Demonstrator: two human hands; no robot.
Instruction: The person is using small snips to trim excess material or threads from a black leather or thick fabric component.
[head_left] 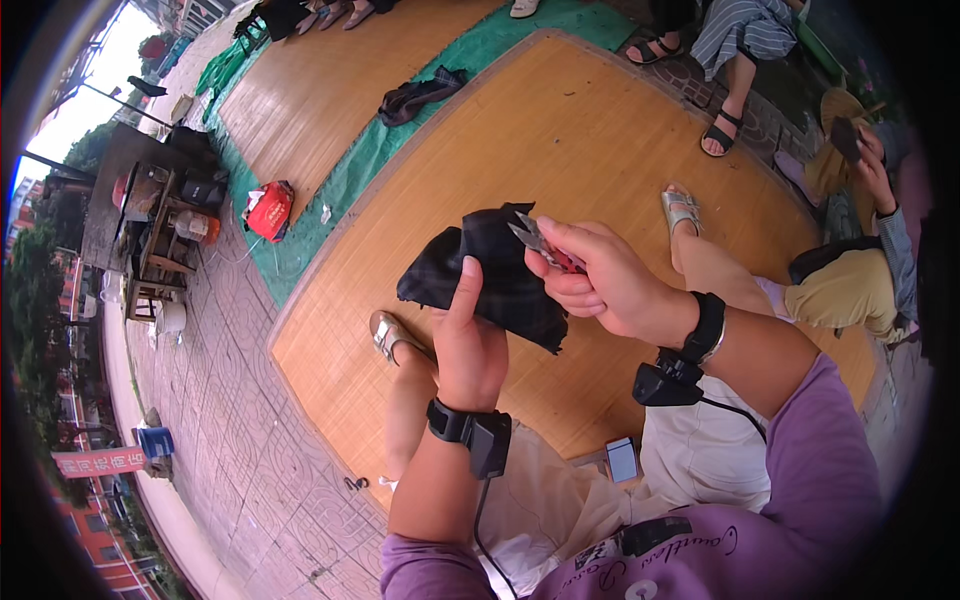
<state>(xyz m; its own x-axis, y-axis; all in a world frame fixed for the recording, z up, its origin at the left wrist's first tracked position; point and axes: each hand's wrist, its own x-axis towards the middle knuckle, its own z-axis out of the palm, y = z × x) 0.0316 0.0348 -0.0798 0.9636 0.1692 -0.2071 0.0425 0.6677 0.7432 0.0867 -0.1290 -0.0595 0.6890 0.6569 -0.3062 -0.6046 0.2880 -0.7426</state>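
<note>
A piece of dark plaid fabric with frayed edges is spread in front of me. My left hand grips it at its lower edge, thumb pressed on top. In my right hand is a pair of small thread snips with red on the handle. Their pointed metal blades are apart and lie at the fabric's upper right edge. Whether they touch the cloth I cannot tell. My right fingers wrap round the handle and partly hide it.
Beneath my hands lies a tan bamboo mat, with my sandalled feet on it. A phone lies between my legs. Dark cloth and a red bag rest on green sheeting. At the right sits another person; wooden furniture stands left.
</note>
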